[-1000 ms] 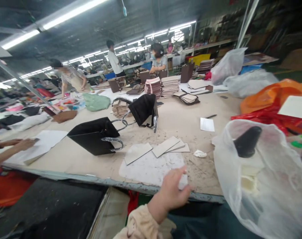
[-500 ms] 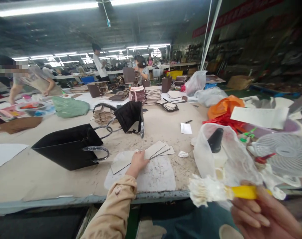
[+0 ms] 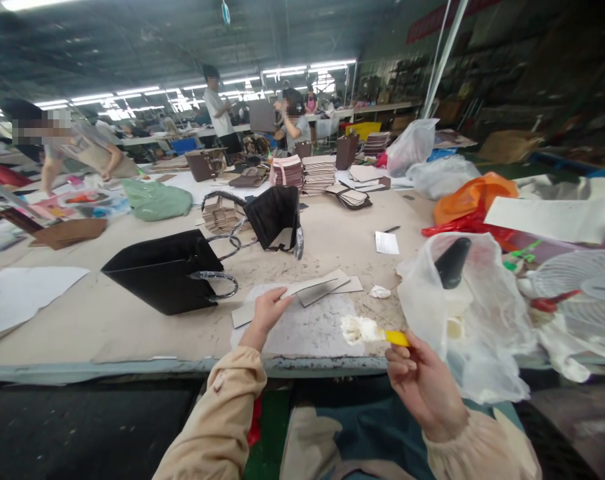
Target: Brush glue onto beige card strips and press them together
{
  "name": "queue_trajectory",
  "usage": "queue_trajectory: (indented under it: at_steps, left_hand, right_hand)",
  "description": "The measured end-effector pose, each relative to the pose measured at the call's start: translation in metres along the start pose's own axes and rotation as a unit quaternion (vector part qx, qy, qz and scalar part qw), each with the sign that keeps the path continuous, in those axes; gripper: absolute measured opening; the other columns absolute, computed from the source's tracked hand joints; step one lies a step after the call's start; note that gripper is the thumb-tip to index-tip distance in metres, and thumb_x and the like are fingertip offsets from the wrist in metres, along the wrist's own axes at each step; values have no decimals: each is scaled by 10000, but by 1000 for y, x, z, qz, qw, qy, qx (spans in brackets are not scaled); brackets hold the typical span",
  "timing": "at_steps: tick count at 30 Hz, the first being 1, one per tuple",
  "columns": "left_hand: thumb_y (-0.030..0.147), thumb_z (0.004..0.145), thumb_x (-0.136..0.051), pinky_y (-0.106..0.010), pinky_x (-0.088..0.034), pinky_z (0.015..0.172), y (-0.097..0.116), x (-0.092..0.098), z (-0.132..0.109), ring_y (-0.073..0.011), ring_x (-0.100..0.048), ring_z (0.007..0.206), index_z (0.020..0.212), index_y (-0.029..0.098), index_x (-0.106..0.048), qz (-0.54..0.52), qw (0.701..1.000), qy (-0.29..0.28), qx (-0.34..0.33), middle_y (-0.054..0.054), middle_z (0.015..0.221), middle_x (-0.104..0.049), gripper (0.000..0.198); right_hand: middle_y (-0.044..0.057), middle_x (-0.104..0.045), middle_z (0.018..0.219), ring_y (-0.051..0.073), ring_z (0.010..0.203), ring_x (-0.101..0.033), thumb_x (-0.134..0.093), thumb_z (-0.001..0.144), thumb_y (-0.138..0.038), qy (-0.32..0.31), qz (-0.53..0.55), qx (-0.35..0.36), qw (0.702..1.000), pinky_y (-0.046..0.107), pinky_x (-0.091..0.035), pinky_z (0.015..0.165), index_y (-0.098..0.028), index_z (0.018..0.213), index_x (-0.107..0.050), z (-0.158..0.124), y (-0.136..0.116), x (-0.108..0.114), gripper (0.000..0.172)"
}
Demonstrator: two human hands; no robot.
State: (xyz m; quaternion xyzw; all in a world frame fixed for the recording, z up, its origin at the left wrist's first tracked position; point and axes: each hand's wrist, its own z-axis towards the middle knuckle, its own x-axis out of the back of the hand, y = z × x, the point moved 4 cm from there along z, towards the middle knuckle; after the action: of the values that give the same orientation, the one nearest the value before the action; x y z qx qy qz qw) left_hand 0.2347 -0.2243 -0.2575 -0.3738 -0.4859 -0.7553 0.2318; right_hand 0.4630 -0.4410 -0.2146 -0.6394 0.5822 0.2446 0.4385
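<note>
My left hand (image 3: 265, 315) pinches the edge of a pale flat board strip (image 3: 327, 279) that is slightly raised and tilted. Other pale strips (image 3: 353, 285) lie under and beside it on a white sheet (image 3: 302, 337) near the table's front edge. My right hand (image 3: 422, 380) is closed round the yellow handle of a brush (image 3: 396, 338). Thick white paste covers the brush head, which points left above the sheet's right side. Beyond my left hand stand two black handbags (image 3: 167, 273), their handles wrapped in clear film.
At the right a clear plastic bag (image 3: 417, 287) holds a black-topped container, with a white fan (image 3: 582, 287) beside it. A crumpled white scrap (image 3: 380, 292) and a small paper (image 3: 386, 243) lie on the table. Stacked panels (image 3: 318, 175) stand farther back. Co-workers are beyond.
My right hand has brought the brush left and farther over the table, toward the sheet. The strip at my left hand is now raised and tilted. The camera view has shifted.
</note>
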Motion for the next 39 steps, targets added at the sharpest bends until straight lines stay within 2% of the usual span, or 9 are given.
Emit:
queue_trajectory:
  at_steps: [4, 7, 10, 13, 18, 22, 27, 33, 39]
  left_hand:
    - [358, 777, -593, -383, -462, 954, 13, -3, -52, -217, -565, 1090, 1109, 188, -610, -68, 989, 35, -123, -99, 1194, -597, 373]
    - [311, 786, -591, -405, -467, 959, 10, -22, -85, -226, -526, 1144, 1133, 197, -589, -67, 978, -16, -195, -122, 1237, -559, 365]
    - [308, 775, -607, -436, -439, 989, 3, -36, -101, -251, -441, 1229, 1147, 195, -571, -45, 973, -73, -212, -138, 1305, -492, 390]
    - [292, 773, -609, -445, -445, 981, -5, -31, -106, -253, -446, 1219, 1146, 191, -559, -47, 978, -65, -193, -146, 1309, -477, 390]
    - [206, 818, -534, -389, -505, 864, -10, -17, -110, -193, -557, 1005, 1000, 216, -636, -49, 977, -26, -208, -98, 1059, -610, 209]
    - [193, 825, -520, -359, -511, 790, -8, -20, -110, -178, -556, 908, 991, 218, -645, -46, 972, -35, -226, -84, 973, -628, 209]
    - [196, 827, -513, -339, -506, 748, -7, -23, -111, -169, -549, 854, 995, 225, -646, -33, 972, -39, -231, -76, 908, -628, 215]
    - [186, 824, -511, -343, -488, 769, -10, -24, -112, -166, -536, 854, 985, 222, -648, -30, 973, -49, -223, -69, 905, -624, 214]
    - [182, 821, -515, -339, -485, 771, -9, -24, -112, -161, -532, 854, 972, 220, -651, -33, 972, -47, -226, -67, 912, -627, 207]
  right_hand:
    - [-69, -386, 559, 9, 410, -356, -565, 806, -215, -25, 0, 11, 1000, 100, -380, 361, -171, 806, -534, 3, 2, -3, 54]
    - [-69, -402, 553, 7, 419, -362, -592, 789, -218, -30, -11, 15, 999, 92, -376, 369, -167, 827, -554, 11, 8, 3, 74]
    - [-70, -418, 540, 4, 429, -366, -646, 754, -246, -13, -37, 40, 998, 81, -370, 377, -161, 806, -565, 23, 13, 15, 128]
    - [-72, -430, 522, 7, 427, -358, -693, 715, -290, 9, -96, 76, 992, 86, -361, 371, -154, 782, -574, 37, 15, 27, 193]
    - [-79, -425, 499, 26, 430, -346, -734, 660, -344, 30, -237, 153, 959, 116, -386, 382, -150, 761, -578, 58, 19, 34, 268]
    - [-70, -445, 529, 45, 434, -367, -692, 690, -400, 3, -365, 166, 916, 161, -428, 411, -157, 805, -585, 72, 33, 28, 290]
    - [-45, -476, 558, 85, 446, -447, -614, 731, -480, -26, -516, 168, 840, 227, -468, 448, -155, 861, -595, 86, 45, 15, 350]
    - [-48, -481, 555, 103, 451, -486, -563, 749, -528, -51, -577, 165, 799, 250, -483, 480, -158, 873, -582, 93, 53, 3, 391]
    - [-46, -518, 563, 116, 458, -543, -539, 759, -546, -47, -617, 154, 770, 243, -477, 489, -171, 892, -577, 98, 57, 3, 400]
